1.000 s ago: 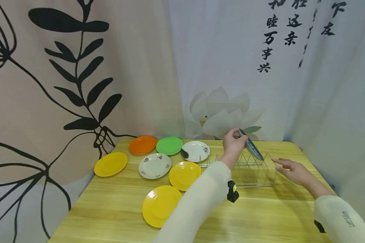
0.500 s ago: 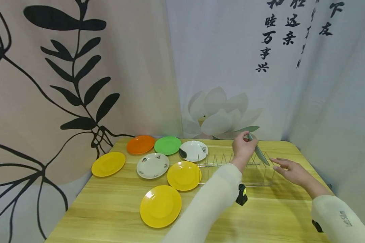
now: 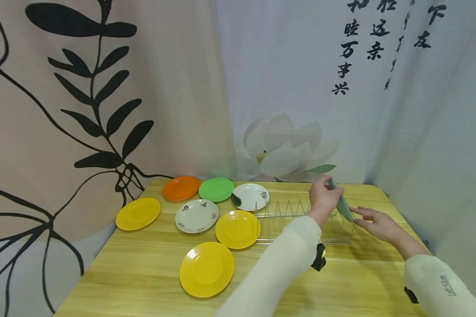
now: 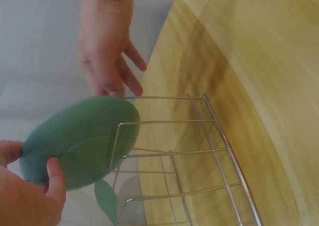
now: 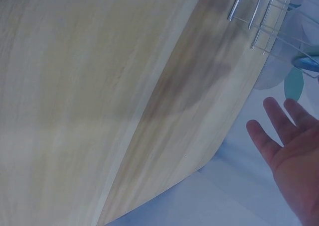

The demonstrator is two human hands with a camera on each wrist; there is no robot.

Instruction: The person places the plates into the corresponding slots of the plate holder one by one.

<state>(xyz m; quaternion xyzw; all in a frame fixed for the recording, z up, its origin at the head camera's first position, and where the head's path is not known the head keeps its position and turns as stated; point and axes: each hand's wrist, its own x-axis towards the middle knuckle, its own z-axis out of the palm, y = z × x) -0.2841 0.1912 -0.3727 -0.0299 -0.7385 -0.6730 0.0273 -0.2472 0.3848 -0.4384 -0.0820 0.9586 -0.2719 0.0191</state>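
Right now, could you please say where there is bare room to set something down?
The table is bare left of the nearest yellow plate and in front of the wire rack, between the sleeves. Plates crowd the back left; the left hand, gripping a green plate, and the right hand crowd the rack's right end.
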